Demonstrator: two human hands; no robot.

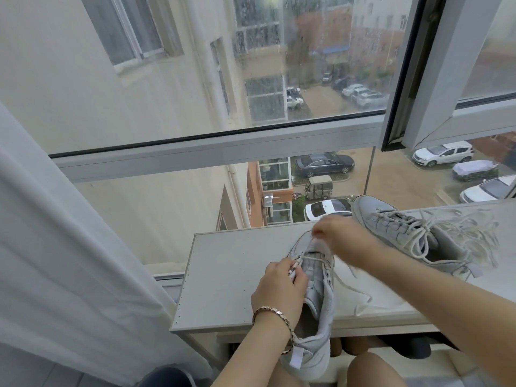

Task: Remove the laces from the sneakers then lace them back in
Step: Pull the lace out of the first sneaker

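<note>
Fingers (317, 233) tight on lace (315, 259) and sneaker (318, 289).

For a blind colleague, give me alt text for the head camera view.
A left hand holds a pale grey sneaker on a white tabletop while the right hand pinches its grey lace; a second, laced grey sneaker lies beyond.
</note>
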